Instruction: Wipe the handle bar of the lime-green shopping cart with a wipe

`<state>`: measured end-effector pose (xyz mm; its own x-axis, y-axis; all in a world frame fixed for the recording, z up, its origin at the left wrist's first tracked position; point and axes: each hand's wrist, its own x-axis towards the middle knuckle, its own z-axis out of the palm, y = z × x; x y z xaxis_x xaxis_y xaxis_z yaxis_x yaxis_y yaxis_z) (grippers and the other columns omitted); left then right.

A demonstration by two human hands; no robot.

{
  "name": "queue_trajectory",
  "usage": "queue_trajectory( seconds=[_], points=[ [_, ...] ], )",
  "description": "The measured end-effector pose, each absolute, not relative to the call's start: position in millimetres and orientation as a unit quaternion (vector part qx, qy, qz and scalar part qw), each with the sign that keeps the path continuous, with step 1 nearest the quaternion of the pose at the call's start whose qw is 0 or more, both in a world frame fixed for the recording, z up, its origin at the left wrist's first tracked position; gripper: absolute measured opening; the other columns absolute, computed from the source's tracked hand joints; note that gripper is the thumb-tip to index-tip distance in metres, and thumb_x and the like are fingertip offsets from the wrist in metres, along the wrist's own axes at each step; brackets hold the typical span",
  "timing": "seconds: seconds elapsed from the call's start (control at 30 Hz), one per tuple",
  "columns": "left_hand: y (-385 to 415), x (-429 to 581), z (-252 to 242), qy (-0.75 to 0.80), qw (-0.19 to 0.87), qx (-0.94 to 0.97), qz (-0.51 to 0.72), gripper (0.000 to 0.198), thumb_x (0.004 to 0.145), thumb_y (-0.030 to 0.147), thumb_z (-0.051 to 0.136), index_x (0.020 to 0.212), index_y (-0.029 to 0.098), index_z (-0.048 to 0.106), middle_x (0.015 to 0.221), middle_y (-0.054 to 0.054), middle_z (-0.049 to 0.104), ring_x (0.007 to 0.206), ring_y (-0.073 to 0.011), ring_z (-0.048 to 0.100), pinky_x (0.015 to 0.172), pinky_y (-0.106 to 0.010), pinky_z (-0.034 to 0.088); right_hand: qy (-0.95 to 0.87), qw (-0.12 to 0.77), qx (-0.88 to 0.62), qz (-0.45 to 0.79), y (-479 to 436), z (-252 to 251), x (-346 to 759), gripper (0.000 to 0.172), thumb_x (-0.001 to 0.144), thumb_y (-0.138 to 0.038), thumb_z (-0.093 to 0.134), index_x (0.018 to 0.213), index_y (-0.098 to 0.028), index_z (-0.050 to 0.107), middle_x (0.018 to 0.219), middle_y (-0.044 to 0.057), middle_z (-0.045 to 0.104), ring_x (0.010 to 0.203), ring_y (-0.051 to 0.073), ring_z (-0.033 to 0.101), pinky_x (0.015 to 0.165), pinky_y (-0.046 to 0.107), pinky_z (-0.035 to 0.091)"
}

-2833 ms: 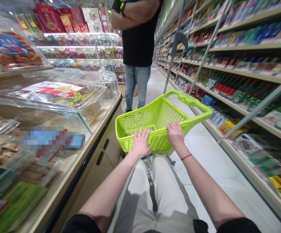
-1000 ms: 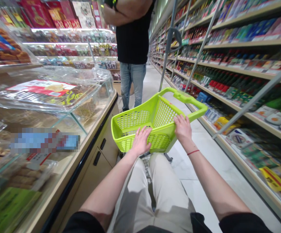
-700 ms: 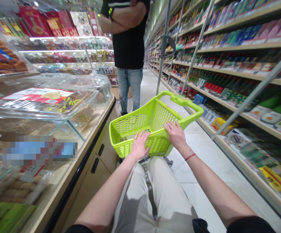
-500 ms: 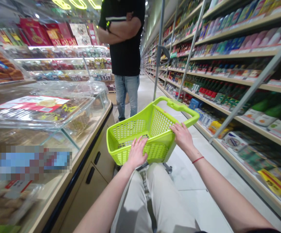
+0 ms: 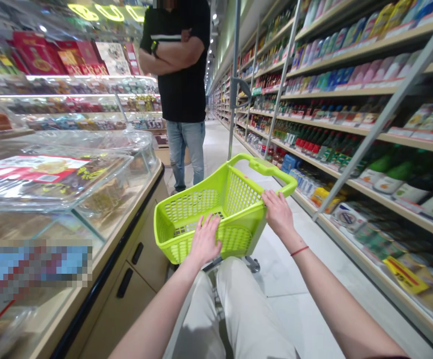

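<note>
A lime-green shopping cart (image 5: 239, 238) with perforated plastic walls stands right in front of my knees, turned sideways. Its basket holds nothing that I can see. My left hand (image 5: 204, 241) grips the near rim about midway along, fingers hooked over the edge into the basket. Farther right, by the base of the push handle (image 5: 272, 169), my right hand (image 5: 277, 212) is closed over the same rim. A red string (image 5: 299, 251) circles my right wrist. Both thumbs are partly hidden.
On the left runs a wooden counter (image 5: 136, 229) with clear display covers (image 5: 78, 194). A person in black (image 5: 182, 89) stands beyond the cart, arms folded. Stocked shelves (image 5: 351, 129) line the right, with a slanted grey rail (image 5: 384, 119) and an upright pole (image 5: 234, 94) before them.
The whole view has shifted slightly, so the cart, hands and person appear farther left and a little lower. Both hands keep their places on the cart's rim.
</note>
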<state>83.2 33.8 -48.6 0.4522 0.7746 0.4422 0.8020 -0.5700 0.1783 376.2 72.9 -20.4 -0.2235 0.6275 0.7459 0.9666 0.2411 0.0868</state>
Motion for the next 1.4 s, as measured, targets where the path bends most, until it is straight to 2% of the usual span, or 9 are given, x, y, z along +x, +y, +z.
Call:
queue_trajectory(
  seconds=[0.23,0.37,0.67,0.77,1.1,1.23,1.4],
  points=[
    [35,82,-48,-0.457,0.008,-0.854,-0.247,0.068,0.074,0.02,0.054,0.14,0.014,0.045,0.144,-0.01,0.055,0.148,-0.0269,0.031,0.126,-0.051,0.008,-0.779,0.289,-0.506,-0.23,64,-46,314,0.055,0.08,0.002,0.042,0.132,-0.009,0.059,0.135,0.018,0.063,0.132,0.027,0.054,0.115,0.05,0.037],
    [34,80,-45,-0.455,0.002,-0.855,-0.248,0.066,0.074,0.019,0.054,0.14,0.014,0.046,0.143,-0.01,0.056,0.147,-0.0263,0.032,0.126,-0.051,0.01,-0.816,0.274,-0.455,-0.23,52,-57,280,0.058,0.082,0.002,0.041,0.136,-0.013,0.055,0.137,0.014,0.062,0.131,0.024,0.054,0.115,0.048,0.038],
    [32,78,-45,-0.456,-0.012,-0.854,-0.251,0.065,0.074,0.016,0.052,0.139,0.015,0.046,0.144,-0.009,0.056,0.148,-0.0256,0.031,0.127,-0.051,0.01,-0.745,0.29,-0.533,-0.278,76,-10,392,0.052,0.078,0.003,0.043,0.123,-0.009,0.065,0.131,0.016,0.066,0.13,0.027,0.055,0.118,0.053,0.031],
    [33,78,-46,-0.454,-0.01,-0.853,-0.256,0.065,0.075,0.017,0.052,0.139,0.015,0.046,0.144,-0.009,0.056,0.148,-0.0255,0.03,0.127,-0.051,0.009,-0.727,0.303,-0.553,-0.272,82,-4,412,0.056,0.074,0.002,0.044,0.124,-0.01,0.065,0.13,0.017,0.066,0.129,0.028,0.056,0.119,0.054,0.03],
    [30,78,-44,-0.45,-0.013,-0.859,-0.246,0.068,0.074,0.018,0.053,0.141,0.017,0.045,0.143,-0.009,0.056,0.149,-0.0268,0.029,0.126,-0.053,0.009,-0.75,0.296,-0.527,-0.268,64,-26,349,0.053,0.074,0.003,0.045,0.119,-0.013,0.067,0.12,0.013,0.071,0.121,0.025,0.061,0.117,0.049,0.034],
    [30,77,-44,-0.447,-0.009,-0.861,-0.241,0.067,0.075,0.02,0.054,0.141,0.017,0.044,0.143,-0.01,0.056,0.149,-0.0267,0.028,0.126,-0.053,0.009,-0.799,0.27,-0.484,-0.234,55,-35,310,0.053,0.074,0.004,0.045,0.121,-0.01,0.066,0.123,0.014,0.07,0.122,0.025,0.06,0.116,0.046,0.037],
    [29,75,-43,-0.447,-0.01,-0.863,-0.236,0.066,0.075,0.02,0.053,0.141,0.015,0.044,0.144,-0.01,0.055,0.15,-0.0258,0.026,0.127,-0.052,0.009,-0.801,0.274,-0.479,-0.233,59,-25,334,0.053,0.074,0.004,0.044,0.119,-0.011,0.067,0.122,0.013,0.071,0.122,0.024,0.061,0.117,0.046,0.035]
  ],
)
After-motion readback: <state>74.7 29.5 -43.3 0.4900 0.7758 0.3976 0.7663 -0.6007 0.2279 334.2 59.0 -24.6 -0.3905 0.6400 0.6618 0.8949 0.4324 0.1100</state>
